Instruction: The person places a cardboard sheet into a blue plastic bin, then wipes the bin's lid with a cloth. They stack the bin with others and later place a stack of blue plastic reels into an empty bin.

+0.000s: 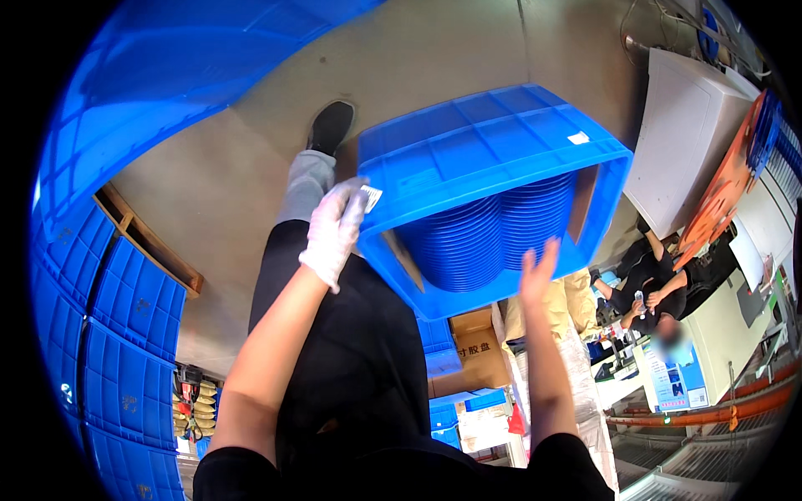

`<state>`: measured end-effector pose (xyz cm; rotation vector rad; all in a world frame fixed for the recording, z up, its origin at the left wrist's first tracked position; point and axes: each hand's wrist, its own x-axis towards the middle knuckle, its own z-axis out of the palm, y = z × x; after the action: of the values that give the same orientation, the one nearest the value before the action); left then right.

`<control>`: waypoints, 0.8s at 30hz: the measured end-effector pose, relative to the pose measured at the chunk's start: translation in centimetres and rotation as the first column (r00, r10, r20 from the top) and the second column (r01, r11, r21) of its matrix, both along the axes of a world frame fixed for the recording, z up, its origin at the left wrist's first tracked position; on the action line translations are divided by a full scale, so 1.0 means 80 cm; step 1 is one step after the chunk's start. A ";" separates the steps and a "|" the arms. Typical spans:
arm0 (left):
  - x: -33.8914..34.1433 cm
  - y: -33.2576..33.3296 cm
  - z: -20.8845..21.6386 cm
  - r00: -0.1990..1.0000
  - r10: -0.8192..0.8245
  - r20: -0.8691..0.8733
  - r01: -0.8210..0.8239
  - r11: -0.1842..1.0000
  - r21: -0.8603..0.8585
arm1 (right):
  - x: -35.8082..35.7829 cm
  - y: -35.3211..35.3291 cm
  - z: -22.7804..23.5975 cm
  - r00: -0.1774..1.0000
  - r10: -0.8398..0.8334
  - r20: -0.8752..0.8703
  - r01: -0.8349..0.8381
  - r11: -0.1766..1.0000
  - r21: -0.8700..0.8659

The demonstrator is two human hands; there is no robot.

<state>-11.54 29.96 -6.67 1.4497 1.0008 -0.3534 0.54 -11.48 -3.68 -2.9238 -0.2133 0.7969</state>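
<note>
A blue plastic crate (468, 154) is in front of me, its open side facing me. Inside it, blue discs (455, 246) are packed tightly in two side-by-side rows, with brown cardboard (582, 204) at the ends. My left hand (332, 225), in a whitish glove with greyish fingertips, is closed at the crate's left corner beside a small white label (372, 198). My bare right hand (539, 271) is at the crate's near rim, fingers stretched toward the discs. Whether it touches the rim, I cannot tell.
Stacked blue crates (138, 292) line the left, beside a wooden pallet edge (159, 242). A large blue bin (167, 75) fills the upper left. A cardboard box (476, 359) lies beyond my right forearm. A person (656, 292) sits by a desk at right, near a white cabinet (685, 134).
</note>
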 end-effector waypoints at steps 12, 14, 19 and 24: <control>0.237 -0.129 -0.120 0.947 -0.281 0.157 0.311 0.924 -0.224 | 0.382 0.052 -0.110 0.962 -0.234 0.140 0.251 0.961 -0.120; 0.270 -0.148 -0.124 0.961 -0.238 0.138 0.269 0.914 -0.302 | 0.392 0.043 -0.113 0.960 -0.268 0.085 0.273 0.961 -0.048; 0.301 -0.208 -0.071 0.982 -0.173 0.074 0.183 0.972 -0.150 | 0.379 0.047 -0.126 0.937 -0.259 0.235 0.211 0.955 0.210; 0.280 -0.245 -0.061 0.921 -0.270 0.282 0.151 0.912 0.380 | 0.386 0.028 -0.130 0.926 -0.127 0.355 0.094 0.990 0.109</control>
<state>10.84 10.32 -11.53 1.8814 0.6522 -0.0797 31.39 -9.26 -14.07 -2.9398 -0.1061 0.2194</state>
